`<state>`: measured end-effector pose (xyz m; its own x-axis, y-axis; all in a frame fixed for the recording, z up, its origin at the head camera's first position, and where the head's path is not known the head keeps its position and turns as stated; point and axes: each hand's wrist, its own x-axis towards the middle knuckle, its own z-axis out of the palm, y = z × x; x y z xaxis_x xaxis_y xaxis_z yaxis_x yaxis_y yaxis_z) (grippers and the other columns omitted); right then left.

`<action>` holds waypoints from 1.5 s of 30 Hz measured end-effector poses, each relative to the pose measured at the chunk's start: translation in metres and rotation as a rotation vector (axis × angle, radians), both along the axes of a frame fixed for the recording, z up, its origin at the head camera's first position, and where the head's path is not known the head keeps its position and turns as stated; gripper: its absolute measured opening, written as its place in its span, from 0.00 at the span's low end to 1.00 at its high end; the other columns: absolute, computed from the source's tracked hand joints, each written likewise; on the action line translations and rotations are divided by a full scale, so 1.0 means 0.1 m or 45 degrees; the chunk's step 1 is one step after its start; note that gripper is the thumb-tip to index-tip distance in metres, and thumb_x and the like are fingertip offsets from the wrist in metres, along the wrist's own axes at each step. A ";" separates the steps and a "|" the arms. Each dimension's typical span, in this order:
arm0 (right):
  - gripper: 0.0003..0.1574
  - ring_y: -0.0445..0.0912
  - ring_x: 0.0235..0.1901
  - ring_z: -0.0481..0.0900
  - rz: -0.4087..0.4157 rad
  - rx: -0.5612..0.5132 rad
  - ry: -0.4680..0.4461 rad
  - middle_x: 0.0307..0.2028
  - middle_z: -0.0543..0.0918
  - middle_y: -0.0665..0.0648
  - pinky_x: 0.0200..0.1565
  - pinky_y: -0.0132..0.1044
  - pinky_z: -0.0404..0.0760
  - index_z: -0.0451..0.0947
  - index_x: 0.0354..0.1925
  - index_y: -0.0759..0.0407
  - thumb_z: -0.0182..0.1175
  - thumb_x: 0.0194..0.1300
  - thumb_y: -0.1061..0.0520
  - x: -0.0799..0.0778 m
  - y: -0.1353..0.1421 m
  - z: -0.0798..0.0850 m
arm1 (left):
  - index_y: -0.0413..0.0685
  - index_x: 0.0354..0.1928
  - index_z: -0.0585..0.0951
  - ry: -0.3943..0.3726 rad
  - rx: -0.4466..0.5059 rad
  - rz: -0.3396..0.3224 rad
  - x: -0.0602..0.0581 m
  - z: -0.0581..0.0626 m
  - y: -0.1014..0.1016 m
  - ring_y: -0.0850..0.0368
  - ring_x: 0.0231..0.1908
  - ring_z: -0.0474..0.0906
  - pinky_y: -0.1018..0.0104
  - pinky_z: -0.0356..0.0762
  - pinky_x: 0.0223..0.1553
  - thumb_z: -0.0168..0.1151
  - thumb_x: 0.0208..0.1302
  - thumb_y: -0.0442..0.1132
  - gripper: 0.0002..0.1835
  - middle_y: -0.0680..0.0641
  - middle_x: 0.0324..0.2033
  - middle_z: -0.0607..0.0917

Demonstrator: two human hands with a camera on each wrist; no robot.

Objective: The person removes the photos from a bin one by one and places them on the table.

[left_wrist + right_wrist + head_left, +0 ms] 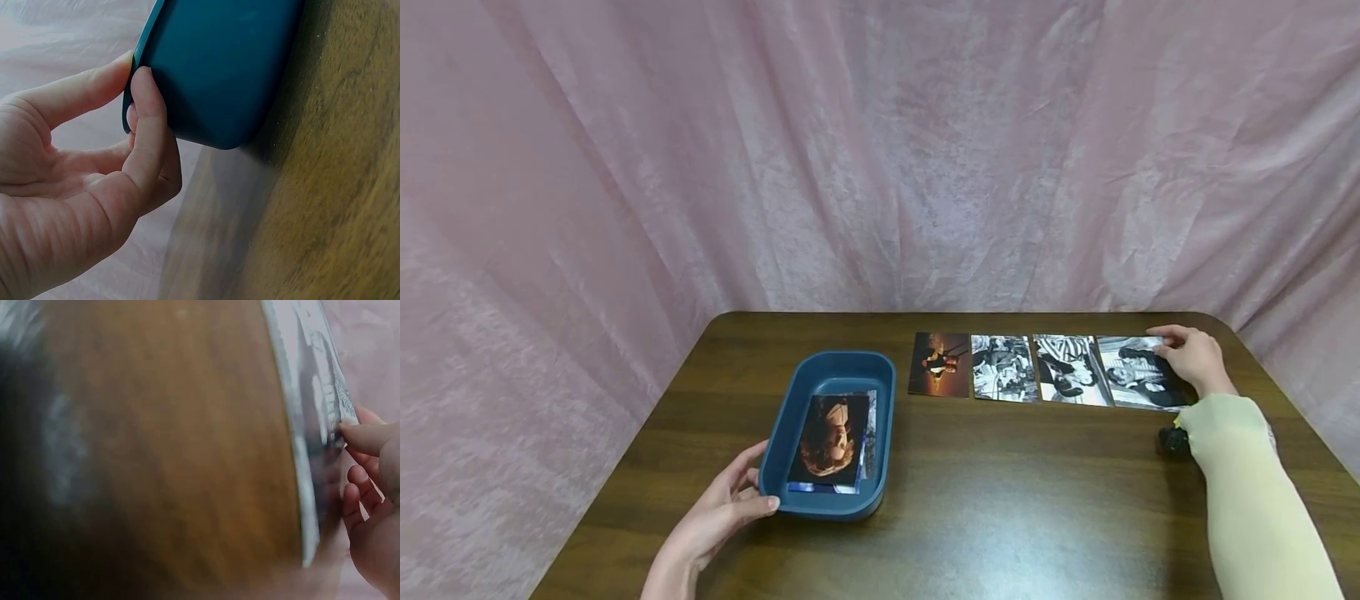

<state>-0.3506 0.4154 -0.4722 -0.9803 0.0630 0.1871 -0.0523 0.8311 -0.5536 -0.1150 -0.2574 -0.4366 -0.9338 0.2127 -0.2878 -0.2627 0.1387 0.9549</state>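
Fingers of the right hand (1197, 360) are pinching the rightmost photo card (1129, 375), lying far right on the table (1000, 475); left hand (724, 510) is gripping the blue bin (846, 367). I'm judging the card light, slick, easily creased — best held by its edges.

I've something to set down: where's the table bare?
Between tray and sleeve, nearer than the four cards; also left of the tray, beyond the left hand. Crowded: far right, with cards and right hand.
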 end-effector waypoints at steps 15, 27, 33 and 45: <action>0.25 0.66 0.49 0.69 -0.023 -0.072 -0.019 0.54 0.70 0.75 0.43 0.46 0.66 0.70 0.62 0.69 0.54 0.72 0.58 0.01 -0.01 -0.04 | 0.40 0.77 0.44 0.030 0.007 -0.009 0.04 0.00 -0.02 0.62 0.42 0.79 0.66 0.79 0.47 0.62 0.61 0.29 0.48 0.49 0.44 0.76; 0.24 0.23 0.32 0.66 0.076 -0.265 0.263 0.50 0.80 0.70 0.36 0.23 0.68 0.76 0.60 0.63 0.58 0.71 0.52 -0.28 -0.84 0.49 | 0.40 0.77 0.44 0.030 -0.005 -0.008 0.00 0.00 -0.01 0.63 0.41 0.79 0.67 0.78 0.47 0.63 0.61 0.30 0.48 0.49 0.44 0.75; 0.21 0.34 0.38 0.72 0.233 -0.421 0.357 0.48 0.82 0.67 0.44 0.24 0.70 0.77 0.59 0.63 0.61 0.69 0.58 -0.53 -1.67 0.73 | 0.41 0.77 0.44 0.017 -0.010 0.002 -0.03 -0.01 0.01 0.62 0.42 0.79 0.66 0.78 0.48 0.63 0.61 0.30 0.49 0.48 0.44 0.75; 0.21 0.55 0.49 0.77 0.491 -0.667 0.262 0.51 0.81 0.63 0.55 0.48 0.74 0.77 0.60 0.59 0.59 0.70 0.56 -0.62 -3.18 0.96 | 0.42 0.77 0.45 0.027 -0.004 0.003 -0.11 -0.03 0.04 0.61 0.44 0.78 0.66 0.78 0.47 0.63 0.61 0.30 0.48 0.46 0.45 0.75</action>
